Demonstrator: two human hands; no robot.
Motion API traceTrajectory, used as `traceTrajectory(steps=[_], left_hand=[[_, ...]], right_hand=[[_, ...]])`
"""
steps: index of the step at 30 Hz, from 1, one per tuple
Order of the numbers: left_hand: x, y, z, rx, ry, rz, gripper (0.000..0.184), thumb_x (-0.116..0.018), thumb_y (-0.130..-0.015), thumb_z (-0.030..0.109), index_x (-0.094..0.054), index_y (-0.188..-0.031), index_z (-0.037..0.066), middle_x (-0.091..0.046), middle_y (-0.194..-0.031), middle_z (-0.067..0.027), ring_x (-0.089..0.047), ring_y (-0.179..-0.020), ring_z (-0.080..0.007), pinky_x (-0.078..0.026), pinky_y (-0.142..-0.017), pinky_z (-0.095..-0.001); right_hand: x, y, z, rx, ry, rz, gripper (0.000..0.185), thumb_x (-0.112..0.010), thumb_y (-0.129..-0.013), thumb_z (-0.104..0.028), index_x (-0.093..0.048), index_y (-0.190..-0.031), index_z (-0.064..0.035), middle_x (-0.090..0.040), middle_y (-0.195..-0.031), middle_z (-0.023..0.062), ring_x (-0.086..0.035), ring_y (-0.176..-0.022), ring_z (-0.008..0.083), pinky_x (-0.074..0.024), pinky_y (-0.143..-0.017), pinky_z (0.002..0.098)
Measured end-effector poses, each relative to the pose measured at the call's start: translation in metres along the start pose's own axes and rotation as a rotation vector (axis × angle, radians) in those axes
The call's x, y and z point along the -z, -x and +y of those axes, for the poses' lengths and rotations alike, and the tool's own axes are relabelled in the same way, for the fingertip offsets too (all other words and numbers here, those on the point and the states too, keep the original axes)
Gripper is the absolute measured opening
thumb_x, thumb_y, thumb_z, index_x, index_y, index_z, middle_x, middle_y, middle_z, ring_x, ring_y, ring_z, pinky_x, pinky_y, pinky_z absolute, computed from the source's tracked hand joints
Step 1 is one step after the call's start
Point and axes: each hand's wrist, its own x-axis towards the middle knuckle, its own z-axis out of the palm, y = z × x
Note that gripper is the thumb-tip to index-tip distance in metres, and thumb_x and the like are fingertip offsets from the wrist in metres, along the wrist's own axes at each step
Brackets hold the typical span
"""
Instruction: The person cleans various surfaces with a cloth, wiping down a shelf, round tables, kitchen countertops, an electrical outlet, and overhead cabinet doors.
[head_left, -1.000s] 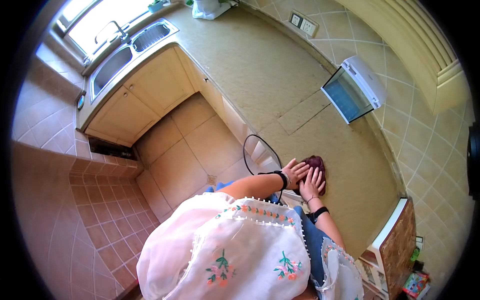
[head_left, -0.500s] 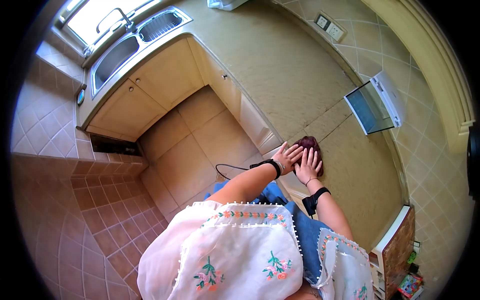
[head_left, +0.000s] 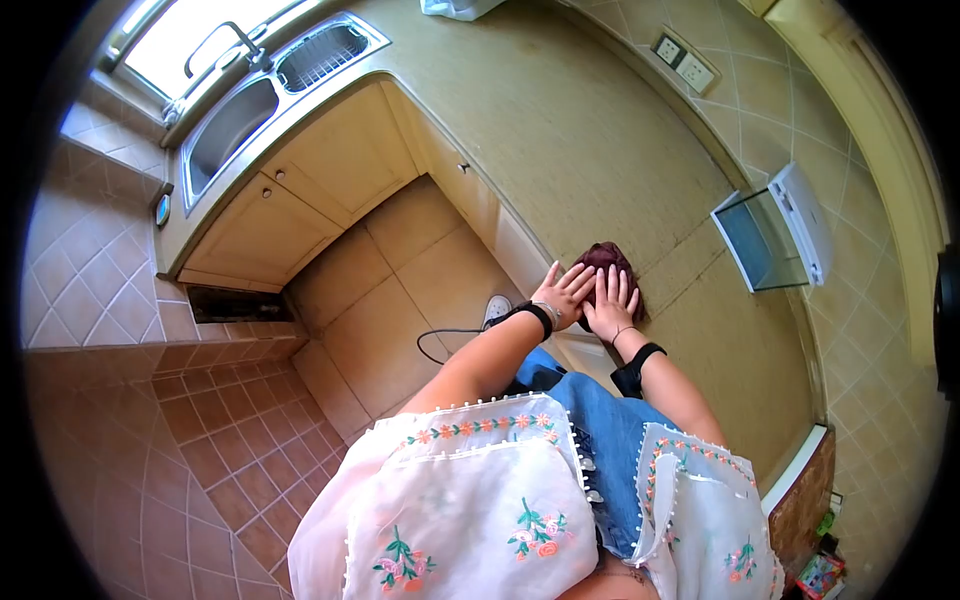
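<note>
A crumpled dark maroon cloth [head_left: 605, 256] lies on the countertop near its front edge. My left hand [head_left: 562, 293] rests flat on the cloth's near left part, fingers spread. Beside it, my right hand [head_left: 610, 306] presses on the same cloth, its fingers also stretched out. The two hands touch or nearly touch at the thumbs. Neither hand's fingers wrap round the cloth. Black bands circle both wrists, and a black cable hangs by the left arm.
A glass tank with a white lid [head_left: 775, 235] stands on the counter [head_left: 560, 130] by the tiled wall. A double sink [head_left: 235, 125] with a faucet is at the upper left. Cabinets [head_left: 300, 195] front the floor. A brown-topped box [head_left: 805, 480] stands at lower right.
Both hands and the cloth have moved along the counter, towards the sink end. The view has shifted, and a shoe now shows on the floor.
</note>
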Motion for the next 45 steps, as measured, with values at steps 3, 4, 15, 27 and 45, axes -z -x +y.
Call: traceTrajectory(steps=[3, 4, 15, 27, 45], left_hand=[[0.009, -0.009, -0.035, 0.049, -0.018, 0.023, 0.064, -0.041, -0.087, 0.037, -0.023, -0.144, 0.014, -0.019, -0.151, -0.0021, -0.015, -0.14, -0.0189, -0.01, -0.109, -0.0551], [0.013, -0.012, -0.046, 0.076, -0.009, 0.01, 0.064, -0.041, -0.087, 0.037, -0.023, -0.144, 0.014, -0.019, -0.151, -0.0021, -0.015, -0.14, -0.0188, -0.01, -0.109, -0.0549], [0.061, -0.04, -0.13, 0.229, -0.012, -0.075, 0.071, -0.042, -0.088, 0.047, -0.017, -0.145, 0.014, -0.012, -0.152, -0.0023, -0.008, -0.141, -0.0191, -0.003, -0.111, -0.0528], [0.089, -0.078, -0.172, 0.327, 0.051, -0.113, 0.072, -0.039, -0.087, 0.048, -0.016, -0.145, 0.012, -0.01, -0.152, -0.0058, -0.006, -0.141, -0.023, -0.004, -0.109, -0.0571], [0.124, -0.095, -0.231, 0.493, 0.08, -0.154, 0.07, -0.035, -0.089, 0.048, -0.013, -0.146, 0.013, -0.007, -0.153, -0.004, -0.003, -0.141, -0.0209, -0.001, -0.108, -0.0578]], right_hand=[[0.014, -0.038, -0.018, 0.075, 0.003, 0.007, 0.08, -0.049, -0.084, -0.047, -0.009, -0.146, -0.0163, -0.001, -0.152, 0.0109, 0.001, -0.14, 0.0309, -0.0002, -0.107, 0.0579], [0.018, -0.05, -0.025, 0.094, 0.005, 0.002, 0.08, -0.049, -0.084, -0.047, -0.008, -0.146, -0.0158, -0.001, -0.152, 0.0106, 0.002, -0.14, 0.0306, 0.0006, -0.107, 0.0577], [0.055, -0.151, -0.064, 0.276, -0.046, 0.004, 0.078, -0.052, -0.082, -0.043, -0.014, -0.145, -0.0173, -0.003, -0.152, 0.0085, 0.001, -0.14, 0.0286, 0.0013, -0.108, 0.0565], [0.094, -0.209, -0.082, 0.306, -0.054, -0.028, 0.074, -0.049, -0.084, -0.043, -0.014, -0.145, -0.0185, 0.0, -0.153, 0.0074, 0.002, -0.14, 0.0269, 0.0032, -0.109, 0.0548], [0.133, -0.278, -0.126, 0.42, -0.035, -0.03, 0.072, -0.049, -0.084, -0.042, -0.017, -0.145, -0.0201, -0.003, -0.153, 0.0067, 0.001, -0.14, 0.0259, 0.0031, -0.109, 0.0535]])
